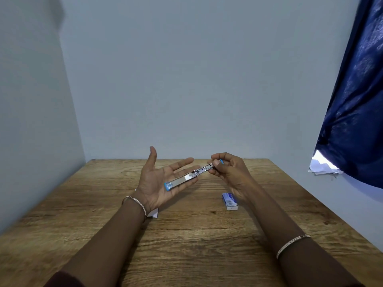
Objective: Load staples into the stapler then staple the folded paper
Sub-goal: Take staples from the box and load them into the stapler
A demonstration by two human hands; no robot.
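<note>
A slim metal stapler (187, 177) with blue ends lies across the flat palm of my left hand (159, 181), fingers spread, above the wooden table (186, 235). My right hand (230, 172) pinches the stapler's far end, at its blue tip, between thumb and fingers. A small blue and white staple box (229, 201) sits on the table below my right hand. A white corner of the folded paper (153, 212) shows under my left wrist; the rest of it is hidden.
The table stands in a corner of pale walls, left and behind. A dark blue curtain (356, 100) hangs at the right over a window, with white papers (323, 167) on the sill.
</note>
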